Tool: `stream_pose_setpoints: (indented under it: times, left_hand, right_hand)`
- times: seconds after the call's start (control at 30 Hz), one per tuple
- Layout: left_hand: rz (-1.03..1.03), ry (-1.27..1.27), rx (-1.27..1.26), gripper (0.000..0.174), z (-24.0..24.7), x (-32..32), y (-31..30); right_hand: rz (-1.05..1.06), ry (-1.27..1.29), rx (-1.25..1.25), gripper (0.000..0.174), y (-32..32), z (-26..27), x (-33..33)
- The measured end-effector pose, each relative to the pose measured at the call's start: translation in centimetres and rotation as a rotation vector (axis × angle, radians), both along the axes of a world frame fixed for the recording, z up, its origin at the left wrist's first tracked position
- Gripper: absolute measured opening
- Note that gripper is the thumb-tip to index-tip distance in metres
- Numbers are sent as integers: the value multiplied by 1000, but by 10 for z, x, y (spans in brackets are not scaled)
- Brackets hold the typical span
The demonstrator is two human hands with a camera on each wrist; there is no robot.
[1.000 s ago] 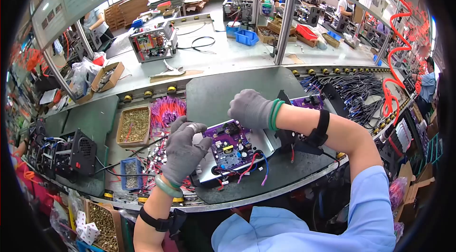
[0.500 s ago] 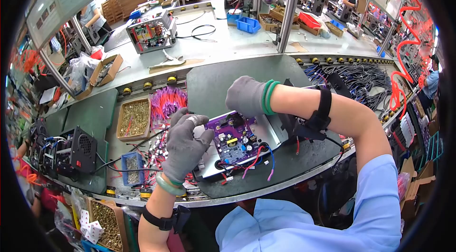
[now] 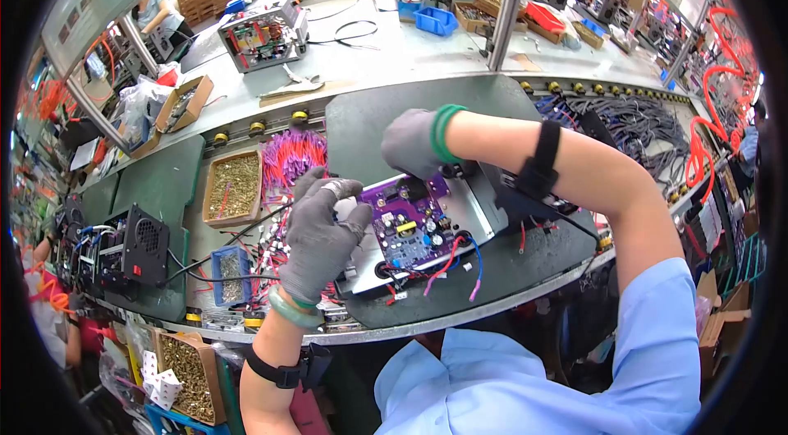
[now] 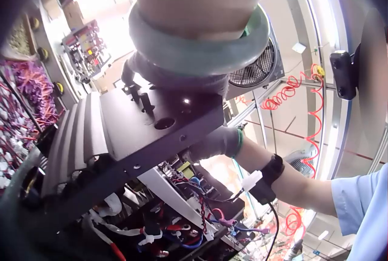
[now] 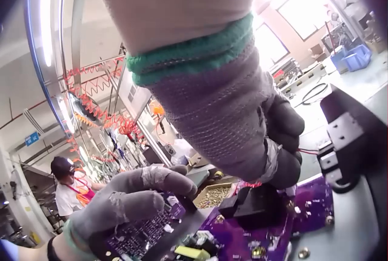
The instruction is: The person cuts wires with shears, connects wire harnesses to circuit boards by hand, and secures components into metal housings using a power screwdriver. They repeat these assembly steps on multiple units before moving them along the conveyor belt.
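Windows (image 5: 300, 18): are glaring white.
Tube light (image 5: 46, 18): is flaring.
Far bench (image 3: 349, 57): is washing out in brightness.
Head view: is bowing at edges, darkening at corners.

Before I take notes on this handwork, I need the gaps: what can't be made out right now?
- Whether the right hand holds anything: its back hides the fingertips in the head view; its curled fingers hide their inner side in the right wrist view.
- The left hand's fingertips: behind the black panel in the left wrist view.
- Lettering on the hanging sheet: too small, head view.
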State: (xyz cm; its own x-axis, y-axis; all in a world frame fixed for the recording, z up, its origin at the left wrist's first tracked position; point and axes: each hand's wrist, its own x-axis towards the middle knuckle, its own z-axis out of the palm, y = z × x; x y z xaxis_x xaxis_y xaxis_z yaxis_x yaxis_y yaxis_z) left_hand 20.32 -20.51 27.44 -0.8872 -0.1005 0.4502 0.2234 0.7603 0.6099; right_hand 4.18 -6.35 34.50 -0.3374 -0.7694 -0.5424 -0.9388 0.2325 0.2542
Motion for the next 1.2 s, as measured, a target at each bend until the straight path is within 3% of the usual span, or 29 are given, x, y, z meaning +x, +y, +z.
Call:
stream_pose_setpoints:
  times: [0.13,0.2,0.27,0.33,0.4,0.43,0.47,0.53,0.6,0.63,0.67,0.77,0.87,1.03,1.1,1.13,1.2]
  left_hand:
    - [19,-21,-27,28,2,3,-1]
    - [15,-11,-50,28,3,5,-1]
    - [-6,-53,-92,26,7,7,-3]
    - [6,-31,-130,28,10,6,0]
    - [84,10,-285,28,23,6,10]
    - [62,222,-446,27,30,3,15]
    - [67,232,-450,27,36,2,26]
    - [-197,285,-198,26,49,2,55]
    - [-373,186,-93,26,55,6,82]
    - [-404,189,-123,24,57,9,94]
    - [-398,190,-125,24,56,12,101]
    - [-180,293,-763,16,54,15,101]
    - [-138,262,-856,14,53,13,96]
    - [-65,288,-798,10,42,6,86]
    - [-22,156,-506,7,30,9,91]
    - [-28,241,-292,9,11,6,96]
    - [-199,-367,751,16,5,10,113]
  right_hand:
    - [-66,73,-43,15,23,-9,17]
    - [-95,161,-447,23,63,-34,24]
    - [183,206,-941,35,103,-32,49]
    - [164,64,-976,38,141,-24,81]
    - [172,-13,-744,26,160,-17,117]
    - [237,35,-795,26,167,-35,125]
    - [298,79,-846,27,172,-59,126]
    - [281,78,-909,22,170,-69,116]
    - [-58,-56,-1334,21,154,-57,96]
    - [-120,-85,-1288,22,149,-54,83]
    - [-137,-106,-1352,21,141,-54,81]
    - [-125,-50,-1356,16,129,-64,82]
    - [-147,-83,-1396,17,130,-68,82]
    - [-185,-43,-1526,7,123,-70,89]
    - [-193,-89,-1598,6,123,-80,86]
    - [-208,-123,-1678,5,124,-84,86]
    - [-245,-197,-1655,6,128,-82,88]
